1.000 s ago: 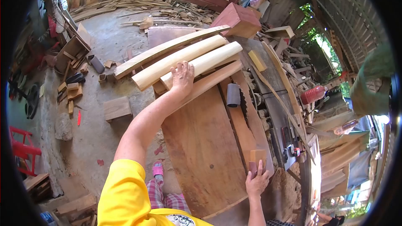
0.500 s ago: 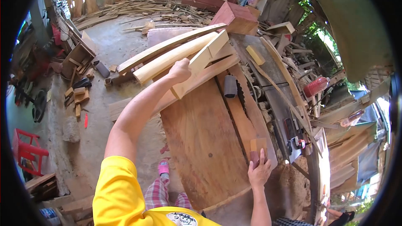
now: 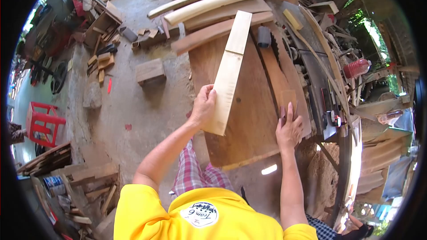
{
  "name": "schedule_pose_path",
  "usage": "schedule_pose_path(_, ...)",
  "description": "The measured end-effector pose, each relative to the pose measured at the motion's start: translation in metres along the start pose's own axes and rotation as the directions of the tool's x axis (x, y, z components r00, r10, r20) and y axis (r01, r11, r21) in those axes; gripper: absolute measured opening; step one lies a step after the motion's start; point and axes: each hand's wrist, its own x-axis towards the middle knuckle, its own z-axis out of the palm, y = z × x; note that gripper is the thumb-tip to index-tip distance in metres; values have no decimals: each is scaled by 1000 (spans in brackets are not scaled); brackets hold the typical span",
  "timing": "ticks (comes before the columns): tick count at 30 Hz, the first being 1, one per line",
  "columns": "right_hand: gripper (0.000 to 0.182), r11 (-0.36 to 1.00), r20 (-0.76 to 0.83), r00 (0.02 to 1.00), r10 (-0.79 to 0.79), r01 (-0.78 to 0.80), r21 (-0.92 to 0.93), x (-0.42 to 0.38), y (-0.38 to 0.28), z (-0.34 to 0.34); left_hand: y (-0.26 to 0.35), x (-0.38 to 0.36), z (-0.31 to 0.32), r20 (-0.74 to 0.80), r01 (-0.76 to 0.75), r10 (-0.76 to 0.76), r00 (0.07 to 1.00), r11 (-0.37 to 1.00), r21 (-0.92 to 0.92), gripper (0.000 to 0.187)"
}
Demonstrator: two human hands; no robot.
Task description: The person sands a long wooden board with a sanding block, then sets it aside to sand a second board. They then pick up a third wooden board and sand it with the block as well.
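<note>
My left hand (image 3: 204, 106) is closed on the left edge of a long pale wooden board (image 3: 227, 80), near its lower end. The board slants up and away over the brown plywood worktop (image 3: 253, 106), with a dark line across its upper part. At the right side of the worktop, my right hand (image 3: 289, 129) has its fingers around a small wooden block (image 3: 288, 98), which has a reddish-brown side piece. Part of the block is hidden under the fingers. A short dark grey tube-like piece (image 3: 263, 37) rests farther up the worktop.
Long curved wooden pieces (image 3: 211, 6) and a plank (image 3: 200, 38) lie across the far end. A yellowish block (image 3: 292, 19) sits on the bench at right, near a red bottle (image 3: 357, 68). On the floor are a wood block (image 3: 150, 71) and a red stool (image 3: 44, 124).
My left hand has drawn the pale board from the far pile back toward me over the worktop. My right hand stays at the small block. The view has tilted down and shifted left.
</note>
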Motion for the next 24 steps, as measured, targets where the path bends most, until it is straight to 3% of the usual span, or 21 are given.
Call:
schedule_pose_path(4, 70, 1000, 39, 999, 4, -4, -3, 0, 1, -3, 5, -85, 23, -97, -13, 25, 995, 993, 121, 30)
schedule_pose_path(7, 68, 999, 84, 996, 32, -31, -15, 0, 2, -2, 3, -130, 41, -148, -31, 45, 988, 995, 92, 31)
schedule_pose_path(9, 68, 999, 108, 993, 40, -38, -21, 0, 3, -6, 2, -150, 48, -163, -42, 53, 985, 996, 75, 32)
schedule_pose_path(11, 69, 999, 122, 992, 41, -38, -29, 0, 4, -9, 4, -165, 53, -149, 100, -78, 986, 984, 149, 32)
schedule_pose_path(15, 70, 1000, 95, 995, 25, -25, 1, 0, 7, -7, -6, -181, 67, -201, 55, -23, 979, 986, 156, 33)
schedule_pose_path(17, 84, 1000, 143, 989, 31, -31, 0, 0, 7, -8, -5, -191, 71, -186, 103, -72, 980, 981, 164, 36)
schedule_pose_path(20, 84, 999, 120, 992, 30, -26, -37, -1, 4, -8, -30, -206, 82, -89, -166, 195, 977, 950, 265, 49)
schedule_pose_path(21, 84, 999, 129, 991, 28, -23, -38, -3, 4, -6, -22, -210, 77, -90, -157, 187, 978, 951, 267, 49)
schedule_pose_path(23, 71, 999, 13, 999, -29, 30, -42, -4, 6, -3, 9, -217, 64, 160, -5, -75, 984, 894, 448, 54)
schedule_pose_path(24, 71, 998, 18, 999, -32, 33, -52, -2, 5, -3, 11, -215, 60, 163, 1, -81, 983, 898, 441, 54)
